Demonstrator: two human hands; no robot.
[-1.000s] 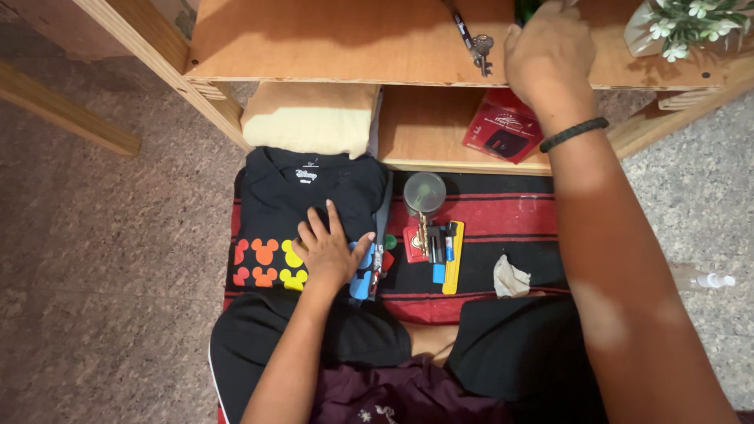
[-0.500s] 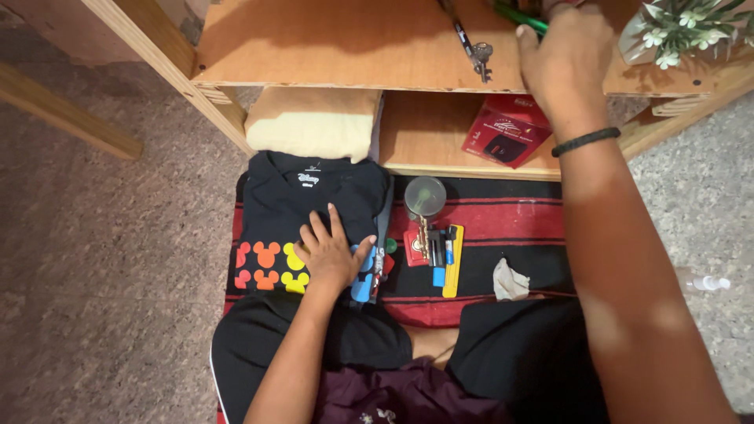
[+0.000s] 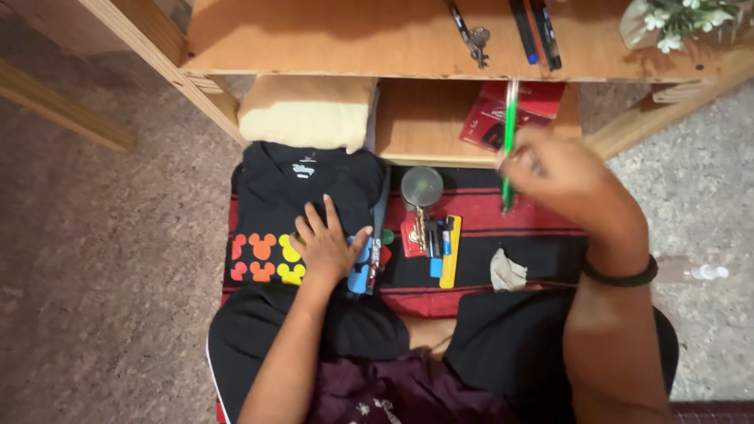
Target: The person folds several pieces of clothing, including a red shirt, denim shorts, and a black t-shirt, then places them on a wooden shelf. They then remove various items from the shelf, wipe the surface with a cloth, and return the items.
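Green in colour, the pen (image 3: 509, 141) is gripped near its lower end by the closed fingers of the right hand (image 3: 561, 177). It is held upright above the red and black striped mat (image 3: 518, 224), its upper end in front of the wooden shelf (image 3: 353, 39). The pen is thin, straight and blurred. The left hand (image 3: 326, 247) is laid flat, fingers spread, on a folded black shirt (image 3: 306, 200) at the left, gripping nothing.
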